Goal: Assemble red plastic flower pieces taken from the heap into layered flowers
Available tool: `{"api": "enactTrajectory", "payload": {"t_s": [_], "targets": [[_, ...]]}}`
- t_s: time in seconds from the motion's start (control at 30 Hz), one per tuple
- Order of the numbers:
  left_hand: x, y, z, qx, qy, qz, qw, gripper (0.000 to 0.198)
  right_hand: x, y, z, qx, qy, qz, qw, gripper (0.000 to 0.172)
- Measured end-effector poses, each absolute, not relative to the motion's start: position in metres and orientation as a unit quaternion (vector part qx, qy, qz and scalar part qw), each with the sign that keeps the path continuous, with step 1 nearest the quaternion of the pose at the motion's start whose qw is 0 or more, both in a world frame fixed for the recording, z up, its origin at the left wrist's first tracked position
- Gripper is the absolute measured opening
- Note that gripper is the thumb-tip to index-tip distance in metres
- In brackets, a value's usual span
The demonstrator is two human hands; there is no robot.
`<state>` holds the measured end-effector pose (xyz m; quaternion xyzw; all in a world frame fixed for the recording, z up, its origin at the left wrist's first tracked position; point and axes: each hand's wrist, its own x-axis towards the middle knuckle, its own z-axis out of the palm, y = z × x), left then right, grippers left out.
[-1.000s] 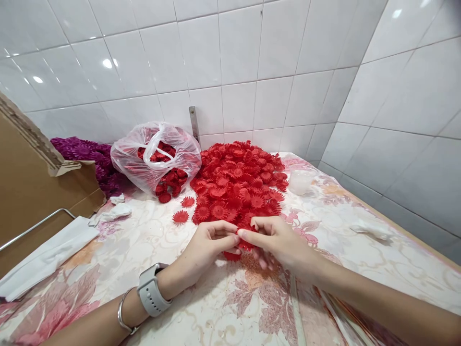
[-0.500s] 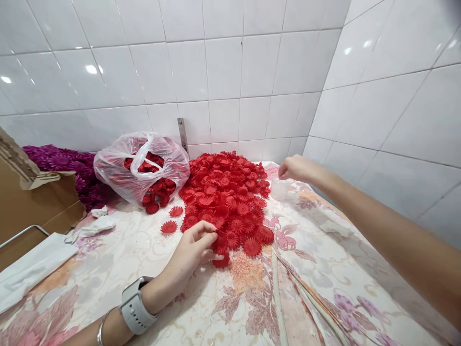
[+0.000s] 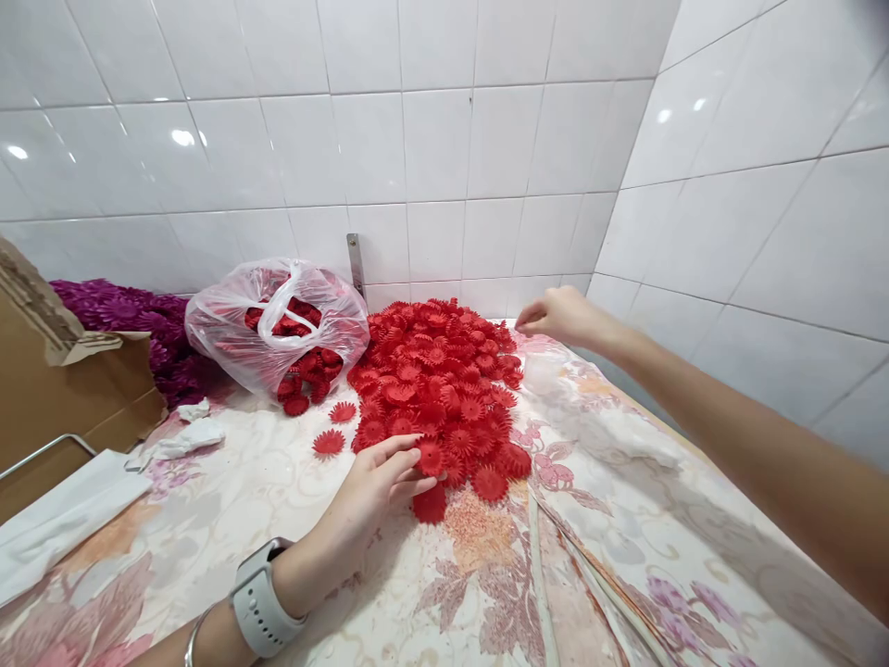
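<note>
A heap of red fabric flowers (image 3: 437, 380) lies on the flowered tablecloth (image 3: 486, 593) against the tiled wall. My left hand (image 3: 375, 486), with a white watch and a bangle on its wrist, rests at the heap's near edge. Its thumb and fingers pinch a red flower (image 3: 429, 458), and another red flower (image 3: 430, 505) lies just below the thumb. My right hand (image 3: 566, 315) is stretched out over the heap's far right corner. Its fingers are drawn together and point left, and I cannot make out anything between them.
A knotted clear plastic bag (image 3: 278, 324) of red flowers sits left of the heap, with purple flowers (image 3: 131, 320) behind it. A cardboard box (image 3: 62, 389) and white paper (image 3: 62, 519) are at the left. Two loose flowers (image 3: 329, 443) lie on the cloth. Tiled walls close the back and right.
My right hand left the flower that both hands held and reached to the far right of the heap, then shifted slightly up and left. My left hand stayed at the heap's edge.
</note>
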<state>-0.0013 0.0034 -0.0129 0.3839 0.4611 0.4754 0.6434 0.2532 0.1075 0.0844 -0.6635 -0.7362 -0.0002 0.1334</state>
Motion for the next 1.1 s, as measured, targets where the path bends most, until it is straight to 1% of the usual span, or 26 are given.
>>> {"api": "enactTrajectory", "payload": {"t_s": [0.07,0.1,0.13,0.2,0.27,0.4,0.53,0.67,0.77,0.87,0.9,0.97,1.03,1.1], "targets": [[-0.001,0.003,-0.014,0.384,0.452,0.466,0.656,0.013,0.231,0.084,0.084,-0.611,-0.770,0.035,0.178,0.019],[-0.001,0.004,-0.014,0.390,0.443,0.459,0.664,0.013,0.218,0.071,0.079,-0.539,-0.802,0.096,0.238,0.018],[0.000,0.004,-0.014,0.400,0.432,0.452,0.670,0.013,0.205,0.058,0.071,-0.473,-0.825,0.154,0.268,0.015],[0.000,0.004,-0.014,0.426,0.409,0.437,0.679,0.014,0.181,0.037,0.049,-0.383,-0.852,0.232,0.272,0.010],[0.001,0.004,-0.013,0.448,0.394,0.429,0.678,0.016,0.164,0.023,0.028,-0.342,-0.866,0.254,0.264,0.012],[0.001,0.004,-0.012,0.457,0.395,0.426,0.673,0.016,0.156,0.015,0.006,-0.371,-0.869,0.182,0.272,0.017],[0.002,0.002,-0.014,0.478,0.380,0.417,0.674,0.015,0.160,0.016,0.006,-0.346,-0.882,0.168,0.271,0.016],[0.004,-0.001,-0.016,0.461,0.385,0.430,0.674,0.014,0.163,0.019,0.004,-0.391,-0.864,0.158,0.274,0.015],[0.005,-0.002,-0.017,0.459,0.373,0.403,0.698,0.016,0.164,0.018,0.002,-0.373,-0.858,0.227,0.269,0.012],[0.002,0.001,-0.017,0.455,0.373,0.408,0.698,0.016,0.164,0.017,-0.002,-0.412,-0.814,0.263,0.314,0.003],[0.001,0.002,-0.017,0.451,0.379,0.419,0.691,0.016,0.165,0.017,-0.003,-0.436,-0.787,0.286,0.330,0.004],[-0.001,0.004,-0.016,0.455,0.387,0.431,0.677,0.017,0.166,0.018,-0.005,-0.457,-0.725,0.386,0.341,0.015],[-0.002,0.004,-0.014,0.474,0.378,0.428,0.670,0.021,0.168,0.018,-0.006,-0.434,-0.666,0.510,0.328,0.023],[-0.002,0.001,-0.012,0.490,0.371,0.426,0.664,0.023,0.168,0.016,-0.005,-0.401,-0.623,0.583,0.334,0.030]]}}
